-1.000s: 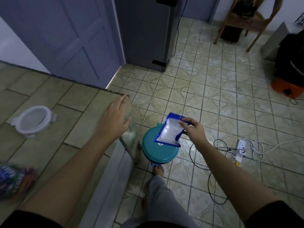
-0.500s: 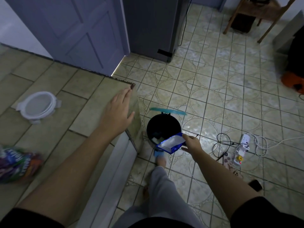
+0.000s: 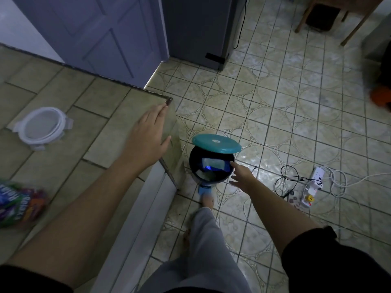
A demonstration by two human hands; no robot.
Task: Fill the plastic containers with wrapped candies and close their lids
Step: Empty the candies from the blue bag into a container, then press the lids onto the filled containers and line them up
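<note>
Here, with the packet (image 3: 212, 164) in the bin (image 3: 192, 166), your right hand (image 3: 241, 176) hovers empty and spread at its rim, your left hand (image 3: 148, 134) lies flat on the counter (image 3: 63, 92); disposal looks done, so next turn to the container (image 3: 43, 125) and candy bag (image 3: 17, 201) further left on it.

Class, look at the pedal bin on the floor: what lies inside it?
Inside the bin, a blue-and-white packet lies on pale rubbish. The raised teal lid hides the bin's back part, and the bottom is too dark to tell.
</note>
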